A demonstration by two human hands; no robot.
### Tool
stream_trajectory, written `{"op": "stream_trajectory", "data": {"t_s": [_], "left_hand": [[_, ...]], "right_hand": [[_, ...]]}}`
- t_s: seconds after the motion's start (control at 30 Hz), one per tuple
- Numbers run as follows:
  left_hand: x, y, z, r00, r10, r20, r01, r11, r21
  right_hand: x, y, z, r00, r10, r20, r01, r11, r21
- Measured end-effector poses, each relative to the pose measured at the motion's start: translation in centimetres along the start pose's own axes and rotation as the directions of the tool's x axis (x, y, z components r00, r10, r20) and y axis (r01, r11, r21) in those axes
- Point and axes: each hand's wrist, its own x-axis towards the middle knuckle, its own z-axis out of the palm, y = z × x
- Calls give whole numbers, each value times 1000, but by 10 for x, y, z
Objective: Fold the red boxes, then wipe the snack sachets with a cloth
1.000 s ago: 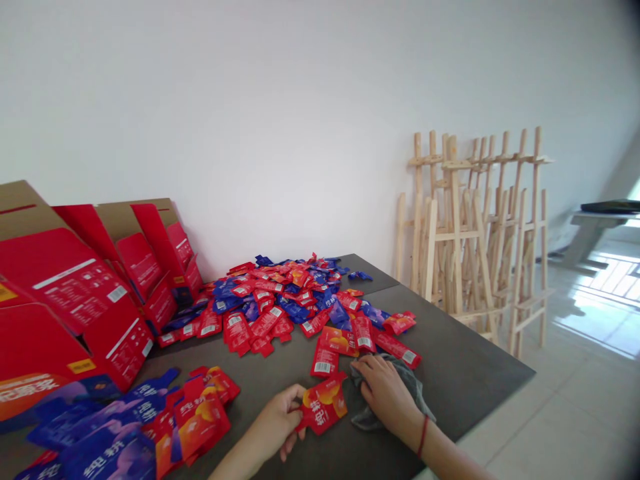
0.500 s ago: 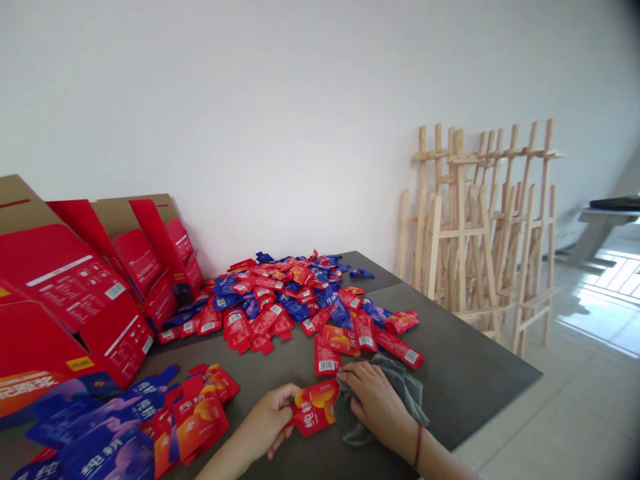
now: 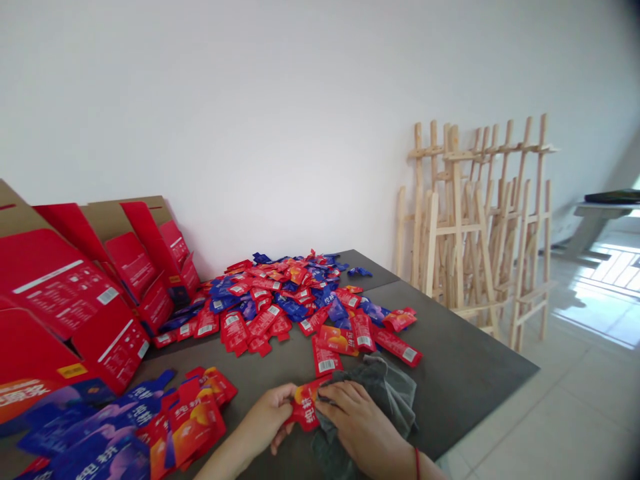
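Observation:
A red pouch with orange fruit pictures [image 3: 305, 402] lies low over the dark table, its left end pinched in my left hand [image 3: 273, 415]. My right hand [image 3: 357, 420] presses a grey cloth [image 3: 393, 393] onto the pouch's right part, fingers bent over the cloth; that part of the pouch is hidden. Just beyond the hands, a red pouch with a barcode [image 3: 327, 358] lies at the near edge of a large heap of red and blue pouches [image 3: 280, 293]. To the left of my left hand are overlapping red pouches [image 3: 195, 420] and blue pouches [image 3: 100, 440].
Open red cardboard boxes [image 3: 65, 287] stand along the left side of the dark table [image 3: 450, 360]. The table's right edge runs diagonally toward the wall. Wooden easels [image 3: 457, 227] lean beyond it, and a bench [image 3: 595, 220] is at the far right.
My right hand and the cloth have slid left over the pouch, covering more of it. My left hand keeps its hold at nearly the same place. The view has shifted slightly.

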Motion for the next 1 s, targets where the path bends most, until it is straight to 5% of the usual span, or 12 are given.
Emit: {"op": "stream_trajectory", "data": {"t_s": [0.2, 0.3, 0.37, 0.47, 0.57, 0.63, 0.77, 1.0], "left_hand": [[-4, -4, -3, 1000, -19, -21, 21, 996, 86], [-10, 1, -6, 981, 152, -119, -107, 941, 320], [-18, 7, -9, 916, 378, -133, -253, 803, 540], [-30, 13, -10, 772, 634, 28, -405, 458, 791], [-36, 14, -3, 666, 694, 273, -474, 110, 874], [-36, 14, 4, 633, 678, 372, -486, -26, 874], [-33, 11, 14, 639, 645, 419, -479, -93, 873], [-35, 18, 10, 678, 610, 409, -460, -81, 884]], "right_hand": [[-7, 36, -20, 971, 237, -37, -238, 971, -17], [-4, 48, -26, 929, 352, -114, -345, 935, 82], [-1, 51, -32, 872, 446, -201, -404, 888, 218], [5, 46, -43, 819, 509, -265, -382, 828, 410], [10, 23, -51, 896, 380, -229, -245, 854, 458], [11, 5, -47, 968, 210, -138, -144, 913, 381], [10, -16, -23, 999, 11, 47, -17, 992, 123], [-2, 9, -22, 989, 144, 23, -144, 990, -11]]}}
